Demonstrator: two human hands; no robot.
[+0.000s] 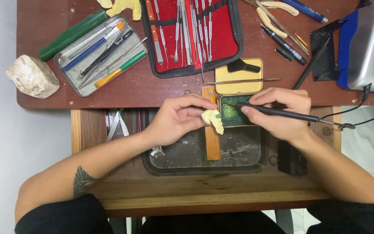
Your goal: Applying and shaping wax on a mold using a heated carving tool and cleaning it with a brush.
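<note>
At the top of the frame, the bench (44, 93) carries a red tool case (193, 34), a grey tray of pens (98, 54) and a white rock (33, 77). In the middle, the left hand (176, 121) pinches a small yellow model (212, 118) in its fingers (195, 113) over a wooden peg (212, 138). Just to the right, the right hand (282, 112) grips a black pen tool (282, 112), its tip over a green tin (234, 112) beside the model.

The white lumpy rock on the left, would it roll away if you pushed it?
The white rock probably would not roll: it looks blocky, with flat faces and rough edges. It likely feels heavy for its size. Its chalky, chipped surface suggests it might crumble if knocked off the table.
</note>
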